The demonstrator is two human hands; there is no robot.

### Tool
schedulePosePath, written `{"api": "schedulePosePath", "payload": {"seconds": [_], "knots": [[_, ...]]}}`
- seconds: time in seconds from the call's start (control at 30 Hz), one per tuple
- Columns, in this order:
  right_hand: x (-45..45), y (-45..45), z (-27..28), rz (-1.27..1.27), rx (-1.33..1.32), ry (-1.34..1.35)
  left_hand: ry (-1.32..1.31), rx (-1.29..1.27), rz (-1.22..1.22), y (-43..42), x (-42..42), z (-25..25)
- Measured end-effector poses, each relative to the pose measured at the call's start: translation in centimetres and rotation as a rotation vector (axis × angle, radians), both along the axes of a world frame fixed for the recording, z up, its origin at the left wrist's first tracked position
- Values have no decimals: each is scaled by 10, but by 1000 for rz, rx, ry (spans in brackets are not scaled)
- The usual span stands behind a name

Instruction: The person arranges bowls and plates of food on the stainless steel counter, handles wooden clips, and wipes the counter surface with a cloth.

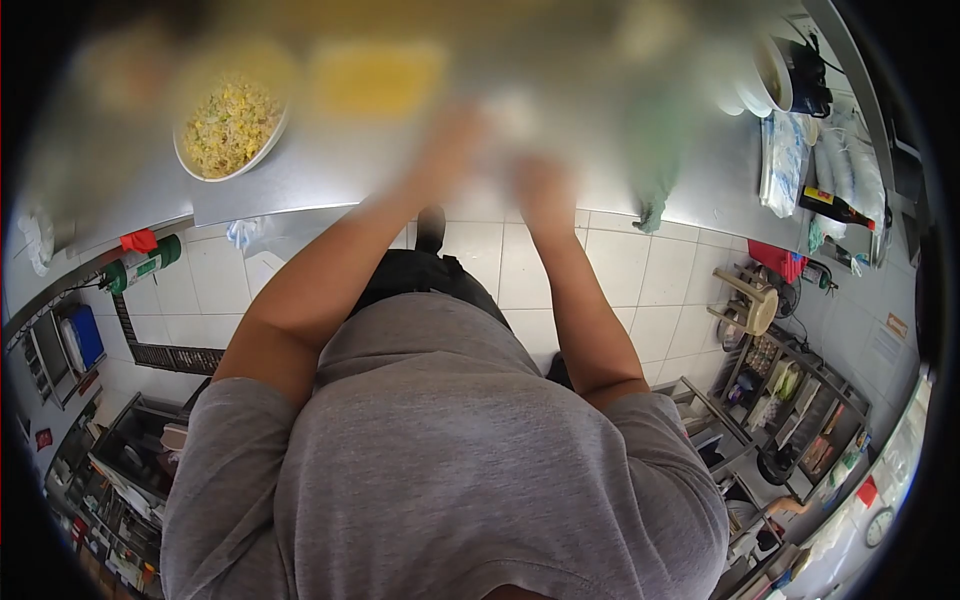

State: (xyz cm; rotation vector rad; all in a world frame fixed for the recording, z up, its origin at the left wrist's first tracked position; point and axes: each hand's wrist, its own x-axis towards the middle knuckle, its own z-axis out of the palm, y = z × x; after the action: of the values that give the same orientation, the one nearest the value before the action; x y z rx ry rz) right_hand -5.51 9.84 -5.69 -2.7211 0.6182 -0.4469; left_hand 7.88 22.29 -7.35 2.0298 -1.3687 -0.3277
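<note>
Over the steel counter (330, 185), my left hand (455, 140) and my right hand (545, 185) are close together. Both are badly blurred, so their fingers and anything in them cannot be made out. A whitish blurred shape (512, 112) lies between and just beyond them. To the left stands a white bowl (240, 171) filled with fried rice (230, 128). A yellow blurred block (378, 80) sits beyond my left hand.
A green cloth (655, 180) hangs over the counter's edge on the right. Farther right are plastic bags (783, 165), a dark bottle with a red cap (835, 207) and stacked white containers (750, 92). Below, a stool (750, 303) stands on the tiled floor (480, 265).
</note>
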Motion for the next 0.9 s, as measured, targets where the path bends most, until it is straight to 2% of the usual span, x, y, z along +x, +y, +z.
{"api": "schedulePosePath", "payload": {"seconds": [0.07, 0.1, 0.17, 0.2, 0.27, 0.33, 0.37, 0.4, 0.43, 0.47, 0.5, 0.53, 0.57, 0.6, 0.63, 0.7, 0.73, 0.77, 0.8, 0.83, 0.87, 0.9], "knots": [[0, 11, 17, 19, 169, -45, 27, 11, 1, -1, 1, 7], [-1, 15, 18, 20, 168, -45, 55, 23, -1, -1, 1, 11], [-5, 21, 19, 36, -28, -119, 64, -3, -8, -1, 1, 9], [-8, 15, 14, 32, -28, -118, 72, -28, -13, 0, 0, 9], [-7, -4, 18, -63, 151, 10, 74, 5, -19, 1, -2, 14], [-13, -30, 27, -60, 126, -119, 46, 13, -24, -2, 2, 29], [-19, -63, 9, -135, 15, -107, 118, 182, -37, -4, 1, 43], [-18, -86, 21, -267, 40, -228, 184, 348, -41, -5, 3, 57], [-26, -128, 8, -325, -153, -74, 189, 292, -66, -2, 2, 44], [-20, -122, 48, -495, -167, -82, 185, 239, -84, 2, 4, 27], [-24, -129, 53, -583, -255, 37, 363, 232, -33, 4, 0, 39], [-33, -147, 29, -552, -286, 113, 363, 52, -59, 5, 2, 37], [-39, -161, 11, -449, -213, 169, 212, 46, -77, 11, 10, 79], [-51, -201, -48, -385, -377, 198, 191, -22, -23, 21, 19, 112], [-43, -184, -2, -388, -143, 328, 30, -68, -28, 34, 37, 153], [-38, -195, 22, -316, -21, 65, 26, -97, 145, 74, 71, 280], [-32, -183, 55, -332, -86, -29, -171, -250, 221, 93, 103, 309], [-26, -165, 95, -309, -41, -149, -352, -397, 267, 110, 133, 340], [-14, -152, 122, -337, 33, -237, -647, -563, 348, 133, 153, 391], [-5, -137, 148, -340, 42, -221, -563, -654, 432, 154, 171, 434], [4, -132, 147, -339, 40, -248, -824, -672, 509, 177, 209, 468], [10, -130, 141, -365, 28, -284, -843, -698, 670, 194, 234, 511]]}}
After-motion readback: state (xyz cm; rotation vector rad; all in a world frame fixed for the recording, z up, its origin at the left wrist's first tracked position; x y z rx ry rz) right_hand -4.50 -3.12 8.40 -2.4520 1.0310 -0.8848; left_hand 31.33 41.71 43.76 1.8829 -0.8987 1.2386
